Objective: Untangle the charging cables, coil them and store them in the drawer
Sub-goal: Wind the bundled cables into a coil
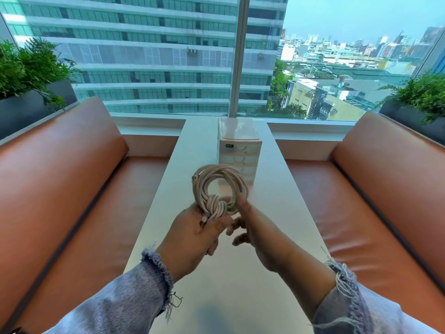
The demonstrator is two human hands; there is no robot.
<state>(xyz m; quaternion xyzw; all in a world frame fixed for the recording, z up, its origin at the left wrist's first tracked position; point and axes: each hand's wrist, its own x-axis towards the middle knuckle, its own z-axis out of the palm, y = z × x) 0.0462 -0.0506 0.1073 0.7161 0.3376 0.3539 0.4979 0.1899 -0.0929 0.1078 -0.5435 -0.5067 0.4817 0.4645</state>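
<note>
- Head view: the left hand (192,235) grips the cable coil (220,186) at its bottom. Its fingers curl round the knotted wrap (216,208) there.
- The coil is pale pink and wound into a round ring. It is held up in the air over the table, in front of the drawer box.
- A metal plug end (193,177) pokes out at the coil's left side.
- The right hand (255,232) holds nothing. Its fingers are loose and spread, and a bit blurry. Its thumb tip is right at the coil's lower right edge.
- Both wrists wear frayed denim sleeves (154,266).
- The drawer box (239,153) stands on the table behind the coil, toward the window end. Its small drawers are all pushed in.
- A little black label (228,146) sits at the top left of the box front. Its white letters look like "abox".
- The table (277,201) is white, long and narrow. Its two long edges run straight to the window, with bare top on each side of the box.
- A brown bench (72,177) sits along each long edge.
</note>
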